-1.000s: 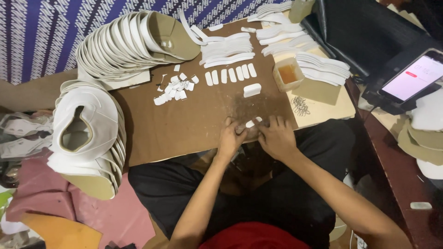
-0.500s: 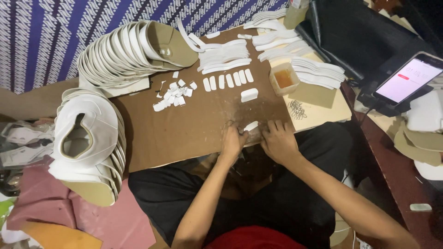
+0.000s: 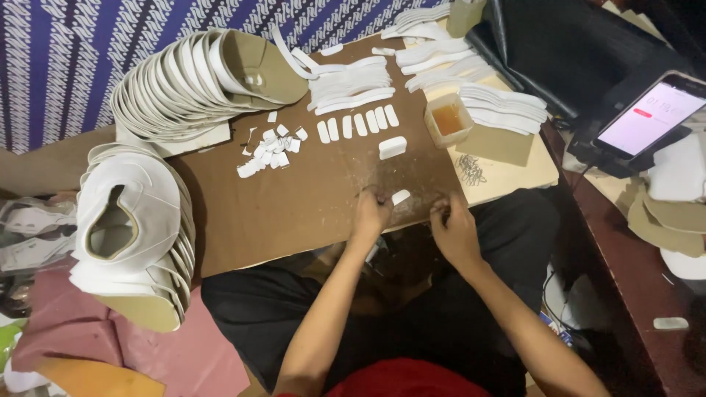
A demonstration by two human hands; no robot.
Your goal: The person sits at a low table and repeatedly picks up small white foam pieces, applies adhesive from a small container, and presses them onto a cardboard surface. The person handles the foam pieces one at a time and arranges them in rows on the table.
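The small white strip piece [image 3: 401, 196] lies on the near edge of the brown board [image 3: 309, 206], its long axis slanted, just right of the curled left hand [image 3: 370, 215], nearer than the right hand [image 3: 454, 229]; whether either hand holds something, I cannot tell.

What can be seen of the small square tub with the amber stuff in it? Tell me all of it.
The small square tub is pale and translucent, plastic by the look, open-topped, with an amber-orange liquid or paste inside. It stands upright on the brown board, near that board's far right edge. A stack of white curved strips lies just to its right, a white block to its left. Neither hand touches it.
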